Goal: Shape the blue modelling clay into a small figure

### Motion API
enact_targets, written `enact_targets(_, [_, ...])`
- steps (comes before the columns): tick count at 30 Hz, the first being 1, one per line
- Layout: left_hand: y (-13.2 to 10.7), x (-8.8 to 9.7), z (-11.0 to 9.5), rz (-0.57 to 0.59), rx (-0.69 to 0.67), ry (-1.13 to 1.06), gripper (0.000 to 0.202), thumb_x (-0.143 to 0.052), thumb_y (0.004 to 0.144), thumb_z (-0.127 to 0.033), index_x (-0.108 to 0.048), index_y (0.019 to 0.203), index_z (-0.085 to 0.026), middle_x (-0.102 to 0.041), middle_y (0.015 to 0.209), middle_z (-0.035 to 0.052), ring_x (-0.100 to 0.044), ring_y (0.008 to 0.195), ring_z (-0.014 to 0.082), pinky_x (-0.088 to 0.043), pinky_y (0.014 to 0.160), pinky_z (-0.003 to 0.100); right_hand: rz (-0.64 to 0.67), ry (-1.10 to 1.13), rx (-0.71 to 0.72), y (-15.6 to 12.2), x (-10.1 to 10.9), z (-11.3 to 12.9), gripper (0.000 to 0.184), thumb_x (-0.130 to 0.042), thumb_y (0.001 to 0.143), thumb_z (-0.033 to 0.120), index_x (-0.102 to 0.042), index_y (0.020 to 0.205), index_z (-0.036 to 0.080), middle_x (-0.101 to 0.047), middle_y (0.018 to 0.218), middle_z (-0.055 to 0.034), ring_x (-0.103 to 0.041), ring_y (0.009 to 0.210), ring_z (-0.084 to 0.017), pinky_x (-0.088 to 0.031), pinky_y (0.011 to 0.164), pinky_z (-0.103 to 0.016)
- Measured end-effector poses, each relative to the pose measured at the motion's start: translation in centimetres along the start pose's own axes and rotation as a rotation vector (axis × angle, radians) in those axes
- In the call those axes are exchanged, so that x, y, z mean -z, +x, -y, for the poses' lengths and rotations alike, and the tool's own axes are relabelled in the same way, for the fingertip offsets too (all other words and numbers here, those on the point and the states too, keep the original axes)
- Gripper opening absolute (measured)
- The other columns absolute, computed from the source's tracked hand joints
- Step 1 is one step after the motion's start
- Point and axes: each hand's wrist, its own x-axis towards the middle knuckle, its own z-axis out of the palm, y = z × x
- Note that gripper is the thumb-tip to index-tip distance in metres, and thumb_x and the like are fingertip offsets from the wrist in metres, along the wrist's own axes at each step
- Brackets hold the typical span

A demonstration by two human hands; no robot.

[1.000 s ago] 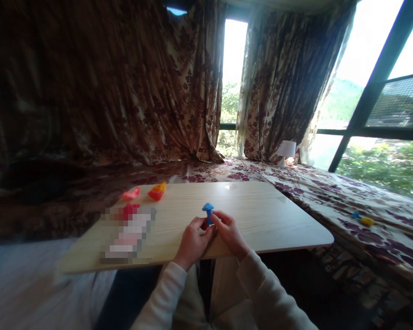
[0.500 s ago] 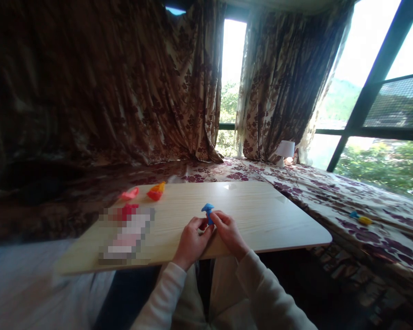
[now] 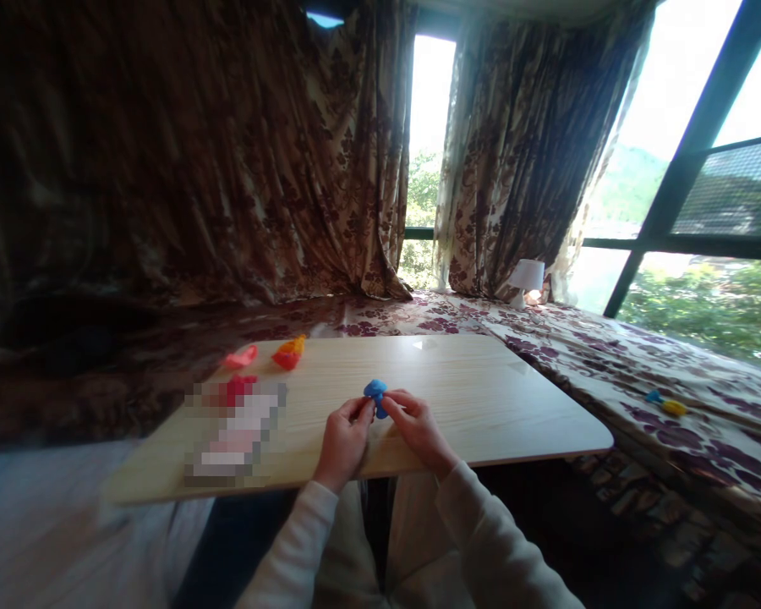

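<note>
A blue mushroom-shaped piece (image 3: 375, 389), soft-looking like modelling clay, is held just above the near half of the table. It has a rounded cap and a thinner stem below. My left hand (image 3: 343, 441) pinches it from the left, thumb and forefinger at the cap's lower edge. From the other side, my right hand (image 3: 422, 427) closes its fingertips on the stem just under the cap. Parts of the stem are covered by the fingers.
On the pale wooden table (image 3: 482, 406) lie a pink-red piece (image 3: 239, 359), an orange and red piece (image 3: 288, 352) and a dark red piece (image 3: 241, 389). A blurred-out rectangle (image 3: 238, 436) is at left. Blue and yellow bits (image 3: 672, 408) and a lamp (image 3: 526, 277) stand on flowered cloth.
The blue piece has tipped so its cap top faces me more, and it has shifted slightly left and down. My left hand has moved a little left and up to its cap.
</note>
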Motion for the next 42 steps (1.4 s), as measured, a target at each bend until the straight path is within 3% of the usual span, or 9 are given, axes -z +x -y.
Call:
enact_targets(6, [-0.1,0.1,-0.1,0.021,0.019,-0.025,0.028,-0.061,0.074,-0.038,-0.072,0.080,-0.013,-0.066,0.063,0.0022,-0.059,0.064,0.0160,-0.047,0.064,0.025,-0.023,-0.019,-0.010,0.0,0.1,-0.8,0.027,-0.064,0.075,0.042,-0.073,0.076,0.017,-0.067,0.075,-0.0053,-0.060,0.074,-0.019,-0.048,0.070,-0.031])
enact_targets(14, [-0.1,0.2,0.1,0.034,0.024,-0.043,0.033,-0.060,0.075,-0.040,-0.072,0.084,-0.011,-0.067,0.066,0.0040,-0.060,0.067,0.0167,-0.047,0.066,0.026,-0.018,-0.081,0.001,-0.1,0.1,0.5,0.034,-0.056,0.082,0.043,-0.070,0.067,0.016,-0.065,0.071,-0.0035,-0.058,0.071,-0.017,-0.045,0.067,-0.028])
enact_targets(19, [0.0,0.2,0.3,0.065,0.032,-0.094,0.033,-0.063,0.073,-0.040,-0.072,0.089,-0.012,-0.071,0.075,0.0060,-0.064,0.075,0.0195,-0.049,0.072,0.028,-0.054,-0.004,-0.053,-0.1,0.1,0.5,0.029,-0.065,0.073,0.045,-0.072,0.079,0.017,-0.070,0.078,-0.0049,-0.062,0.075,-0.019,-0.048,0.072,-0.031])
enact_targets(30, [-0.1,0.3,0.0,0.075,0.007,-0.056,0.030,-0.060,0.076,-0.038,-0.072,0.088,-0.013,-0.071,0.075,0.0048,-0.063,0.074,0.0184,-0.047,0.071,0.027,-0.073,0.075,-0.100,0.0,0.0,0.0,0.027,-0.070,0.067,0.041,-0.073,0.077,0.016,-0.071,0.074,-0.0048,-0.064,0.071,-0.020,-0.050,0.070,-0.033])
enact_targets(42, [-0.1,0.4,-0.1,0.061,0.021,-0.043,0.035,-0.053,0.081,-0.042,-0.071,0.087,-0.012,-0.069,0.074,0.0042,-0.061,0.075,0.0175,-0.045,0.072,0.027,-0.032,-0.007,-0.042,-0.2,0.1,0.4,0.022,-0.063,0.076,0.035,-0.073,0.085,0.017,-0.071,0.086,-0.0056,-0.063,0.082,-0.020,-0.049,0.072,-0.031])
